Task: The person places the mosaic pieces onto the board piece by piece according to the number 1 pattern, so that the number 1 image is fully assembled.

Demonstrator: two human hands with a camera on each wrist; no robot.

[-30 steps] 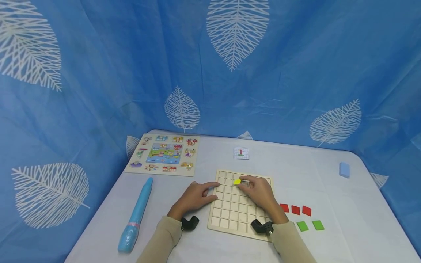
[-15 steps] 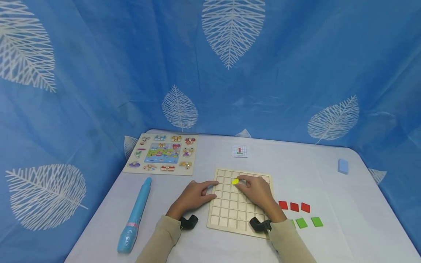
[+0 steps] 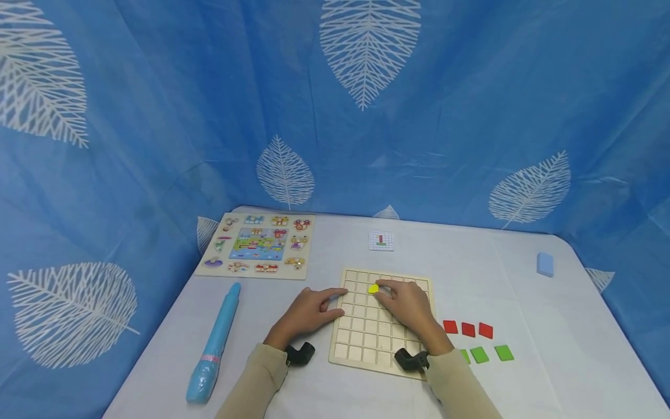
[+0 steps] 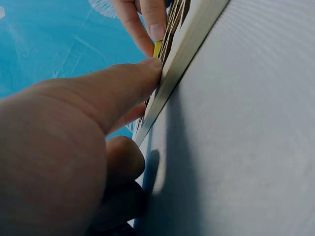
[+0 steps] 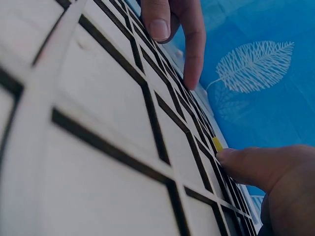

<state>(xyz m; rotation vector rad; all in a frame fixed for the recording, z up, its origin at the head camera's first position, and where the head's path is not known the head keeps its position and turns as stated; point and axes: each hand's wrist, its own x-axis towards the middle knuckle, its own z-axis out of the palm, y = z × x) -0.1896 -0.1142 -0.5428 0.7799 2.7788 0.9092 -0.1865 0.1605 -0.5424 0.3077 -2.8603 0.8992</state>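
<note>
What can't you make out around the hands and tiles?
Head view: leftmost green tile, partly hidden by the right sleeve.
Head view: some cells of the wooden grid board, behind the right hand.
Head view: fine detail on the pattern card, too small.
Right wrist view: part of the yellow tile, behind the right thumb.
Left wrist view: left hand, cut off by the left edge.

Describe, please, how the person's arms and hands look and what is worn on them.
The left sleeve and the right sleeve are plain beige and end near the wrists. A small, black, curved device is worn at each wrist. The left hand and right hand are without gloves.
</note>
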